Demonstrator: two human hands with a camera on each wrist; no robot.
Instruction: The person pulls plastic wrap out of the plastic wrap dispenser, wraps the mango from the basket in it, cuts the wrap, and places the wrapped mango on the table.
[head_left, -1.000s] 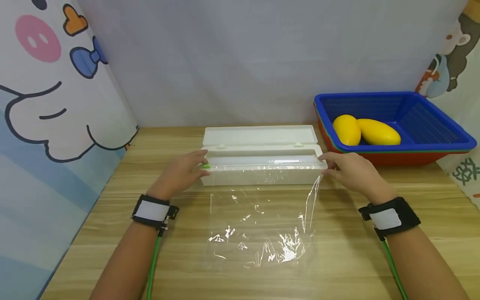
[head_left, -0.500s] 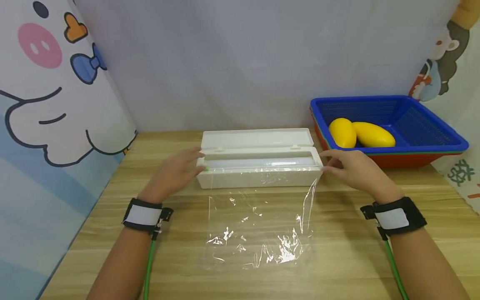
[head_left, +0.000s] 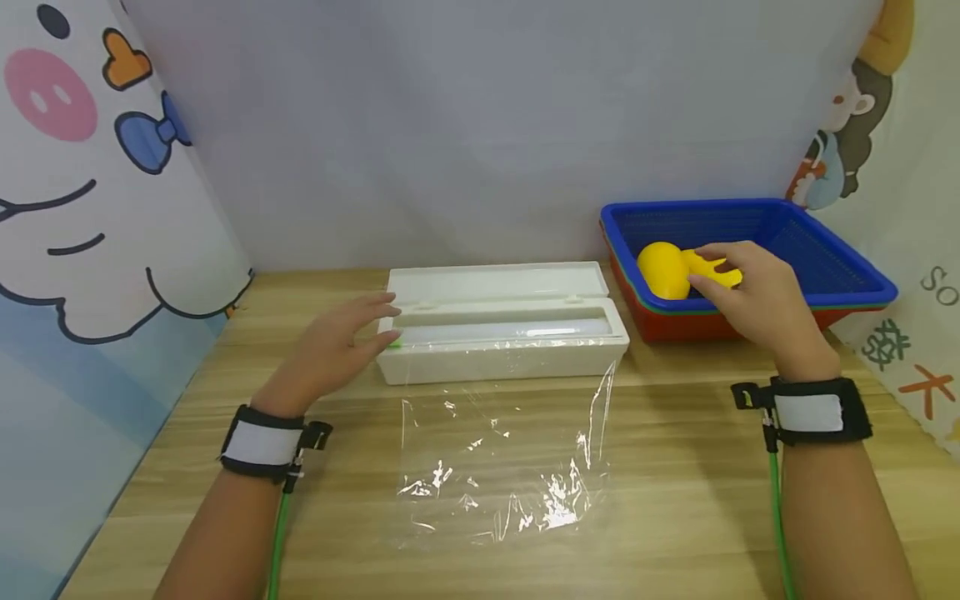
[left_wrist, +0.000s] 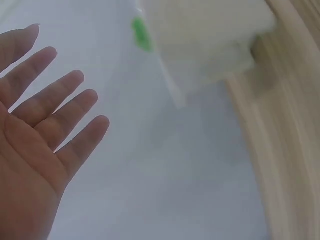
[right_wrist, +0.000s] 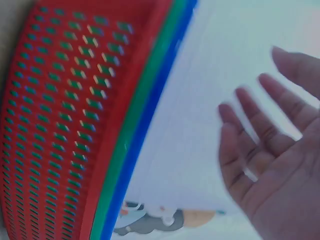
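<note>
A white cling film dispenser box (head_left: 510,363) stands at mid table with its lid (head_left: 498,283) tipped back, the film roll (head_left: 502,331) showing inside. From its front edge a clear sheet of cling film (head_left: 495,467) spreads toward me over the wood. My left hand (head_left: 330,350) is at the box's left end beside a green tab (left_wrist: 141,34), fingers spread and holding nothing in the left wrist view. My right hand (head_left: 765,296) hovers over the basket's front rim with loosely bent, unfilled fingers. It partly covers a yellow mango (head_left: 697,265); another yellow mango (head_left: 663,271) lies to its left.
Stacked plastic baskets, blue (head_left: 825,250) on top with green and red (right_wrist: 75,125) rims below, stand at the back right. A pale curtain (head_left: 412,125) closes off the back, and printed cloths hang at both sides. Green cables (head_left: 277,542) run from both wrist straps.
My right hand has left the box's right end and moved right and up over the basket. My left hand has loosened from the left end. The view has shifted slightly right.
</note>
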